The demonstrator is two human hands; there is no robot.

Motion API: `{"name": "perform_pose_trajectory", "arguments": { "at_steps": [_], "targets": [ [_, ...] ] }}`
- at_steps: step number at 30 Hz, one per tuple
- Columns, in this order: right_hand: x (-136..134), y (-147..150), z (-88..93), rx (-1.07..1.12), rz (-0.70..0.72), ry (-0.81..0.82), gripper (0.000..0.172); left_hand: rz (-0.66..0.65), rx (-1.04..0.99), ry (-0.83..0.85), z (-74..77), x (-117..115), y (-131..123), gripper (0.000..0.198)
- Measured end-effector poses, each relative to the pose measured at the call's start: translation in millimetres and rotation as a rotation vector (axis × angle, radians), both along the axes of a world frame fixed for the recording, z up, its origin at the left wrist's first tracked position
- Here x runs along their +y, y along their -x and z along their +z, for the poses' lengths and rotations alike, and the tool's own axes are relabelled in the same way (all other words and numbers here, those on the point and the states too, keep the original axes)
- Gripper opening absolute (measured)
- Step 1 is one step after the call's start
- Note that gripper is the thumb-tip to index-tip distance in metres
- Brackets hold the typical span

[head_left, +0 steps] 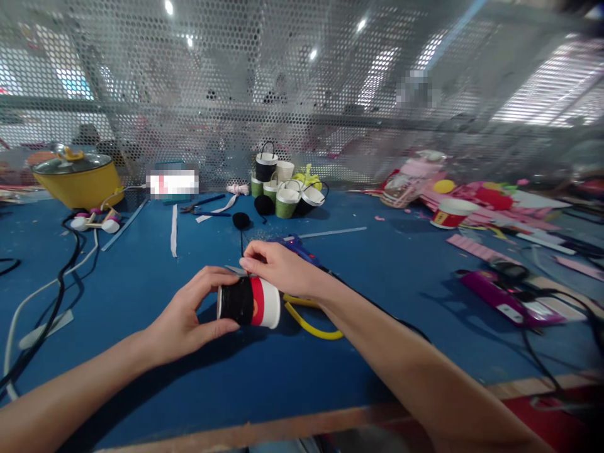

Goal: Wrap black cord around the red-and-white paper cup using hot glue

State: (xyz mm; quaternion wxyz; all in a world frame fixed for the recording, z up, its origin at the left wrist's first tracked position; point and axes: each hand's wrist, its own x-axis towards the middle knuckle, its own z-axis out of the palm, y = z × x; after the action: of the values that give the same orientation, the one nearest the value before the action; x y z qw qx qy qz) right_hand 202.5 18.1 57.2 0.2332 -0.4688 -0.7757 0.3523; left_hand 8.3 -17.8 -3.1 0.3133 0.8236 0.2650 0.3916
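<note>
A paper cup lies on its side above the table, its bottom half wrapped in black yarn and a red band and white rim showing. My left hand is closed around the wrapped end, thumb below and fingers on top. My right hand pinches the black strand just above the cup. From there the strand runs back to a small black yarn ball on the table. A blue glue gun lies behind my right wrist, partly hidden, and a curved yellow strip lies under that forearm.
Small green and black cups with handles stand at the back, beside another black yarn ball. A yellow pot is at the left, with cables in front. On the right are a purple power strip and another paper cup.
</note>
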Motion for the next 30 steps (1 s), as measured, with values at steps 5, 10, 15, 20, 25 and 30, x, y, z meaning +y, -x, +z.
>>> {"name": "perform_pose_trajectory", "arguments": {
  "at_steps": [5, 10, 15, 20, 25, 30],
  "targets": [
    [2, 2, 1.2, 0.068, 0.046, 0.04, 0.015, -0.013, 0.083, -0.033, 3.6, -2, 0, 0.052],
    [6, 10, -2.2, 0.05, 0.09, 0.05, 0.014, -0.028, 0.198, -0.064, 5.1, -6, -1, 0.055],
    [18, 6, -0.3, -0.099, 0.024, -0.025, 0.013, 0.016, 0.201, -0.056, 6.3, -7, -1, 0.05],
    [39, -42, 10.0, -0.287, -0.342, -0.189, 0.017, 0.053, 0.193, -0.009, 9.1, -3, 1, 0.049],
    [47, -81, -10.4, -0.473, -0.404, -0.092, 0.027, 0.059, 0.1, 0.072, 5.8, 2, 2, 0.048],
    [46, -82, -34.6, -0.485, -0.469, -0.068, 0.012, 0.076, 0.064, 0.109, 2.8, 3, 1, 0.047]
  ]
}}
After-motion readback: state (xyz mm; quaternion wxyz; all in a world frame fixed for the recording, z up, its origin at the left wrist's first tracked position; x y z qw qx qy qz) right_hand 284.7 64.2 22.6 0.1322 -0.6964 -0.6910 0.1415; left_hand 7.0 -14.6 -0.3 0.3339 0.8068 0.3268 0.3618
